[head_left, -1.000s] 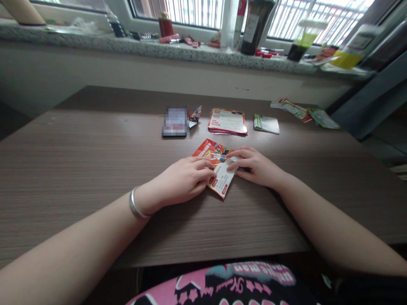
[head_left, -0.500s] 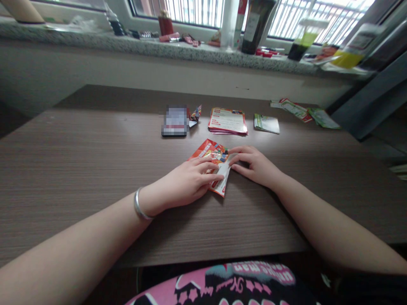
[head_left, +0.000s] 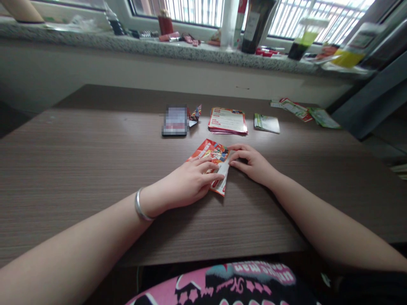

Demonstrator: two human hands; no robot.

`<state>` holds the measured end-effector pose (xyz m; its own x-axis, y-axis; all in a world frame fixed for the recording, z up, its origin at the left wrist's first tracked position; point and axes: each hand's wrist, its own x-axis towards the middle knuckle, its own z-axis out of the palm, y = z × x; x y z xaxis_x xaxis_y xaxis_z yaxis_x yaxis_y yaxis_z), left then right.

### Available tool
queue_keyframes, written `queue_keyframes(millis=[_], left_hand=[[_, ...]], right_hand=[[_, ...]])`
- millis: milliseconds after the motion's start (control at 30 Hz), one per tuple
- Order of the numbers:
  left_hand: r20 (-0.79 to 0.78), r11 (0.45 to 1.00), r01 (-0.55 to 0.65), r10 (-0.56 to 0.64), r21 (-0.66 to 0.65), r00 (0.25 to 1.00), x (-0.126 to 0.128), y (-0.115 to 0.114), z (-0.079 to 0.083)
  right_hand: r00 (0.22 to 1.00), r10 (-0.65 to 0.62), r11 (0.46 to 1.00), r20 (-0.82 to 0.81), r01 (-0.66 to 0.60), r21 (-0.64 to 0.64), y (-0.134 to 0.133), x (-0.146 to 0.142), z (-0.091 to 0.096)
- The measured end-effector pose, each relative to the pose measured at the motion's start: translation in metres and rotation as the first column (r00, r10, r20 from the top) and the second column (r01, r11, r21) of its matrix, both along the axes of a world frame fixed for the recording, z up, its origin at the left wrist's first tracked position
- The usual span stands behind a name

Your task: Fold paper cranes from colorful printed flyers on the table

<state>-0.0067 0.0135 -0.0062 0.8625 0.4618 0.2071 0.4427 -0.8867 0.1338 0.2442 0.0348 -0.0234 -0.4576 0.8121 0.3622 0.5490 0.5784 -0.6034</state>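
A red, orange and white printed paper leaflet point(head_left: 206, 148) lies partly folded on the table, with creases across it. My left hand point(head_left: 190, 180) rests flat over its lower left part, fingers spread, hiding some of the print. At the leaflet's right edge, my right hand point(head_left: 251, 163) has its curved fingers and thumb drawn in, gripping the folded border. The underside of that grip is hidden. A silver bangle point(head_left: 140, 205) circles my left wrist.
Behind the leaflet are a phone-like device point(head_left: 174, 120) with a blurred screen, a folded patterned paper piece point(head_left: 196, 113), a stack of printed sheets point(head_left: 227, 120) and a smaller green-white stack point(head_left: 266, 123). Paper strips point(head_left: 297, 109) lie back right. Bottles point(head_left: 256, 29) line the windowsill point(head_left: 197, 53).
My right thumb and fingers have drawn slightly closer together at the leaflet's right edge. My left hand stays in nearly the same place, and the leaflet has barely shifted.
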Motion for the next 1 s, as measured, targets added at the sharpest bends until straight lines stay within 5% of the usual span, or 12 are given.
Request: queue_keyframes(millis=[533,1000], left_hand=[[-0.007,0.995,-0.065,0.065,0.071,0.998,0.0060,-0.0048,0.0063],[-0.034,0.997,-0.080,0.080,0.008,0.996,0.0077,-0.0077,0.0062]], right_hand=[[0.982,-0.186,0.981,0.018,0.185,0.055,0.0043,-0.0008,0.0039],[0.960,-0.266,0.960,-0.087,0.272,0.060,0.0052,-0.0050,0.0041]])
